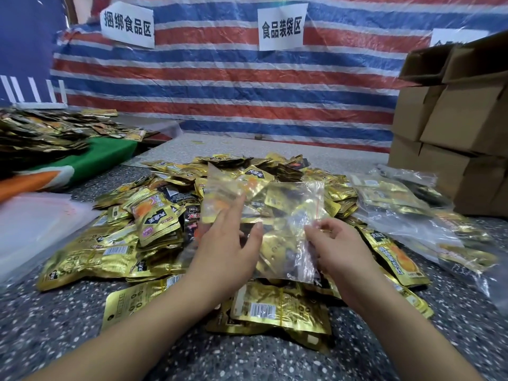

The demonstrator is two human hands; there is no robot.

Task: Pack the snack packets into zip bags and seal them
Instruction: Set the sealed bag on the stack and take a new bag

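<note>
Two bare forearms reach in from the bottom edge over the grey speckled stone surface [55,325]. Just beyond them lie flat gold foil snack packets [280,309], barcode side up, at the near edge of a big heap of the same gold foil packets [154,215] spread across the middle of the surface.

Above that heap the left hand [228,243] holds one side of a clear plastic zip bag with a thin red seal line [280,215]; its fingers [236,210] are nearly straight and lie against the film, thumb out beside them. The right hand [338,243] pinches the bag's edge near the red line between curled fingers and thumb. Whether the bag already holds packets or only shows the heap through its film cannot be told.

To the right, filled clear bags of gold packets [390,193] lie beside stacked brown cardboard boxes [453,119]. On the left sit a flat pile of clear film [35,224], a green and orange cloth [104,158] and another spread of gold packets [41,130]. A red, white and blue striped tarpaulin [233,86] hangs behind, with white paper signs [281,27] fixed on it.
</note>
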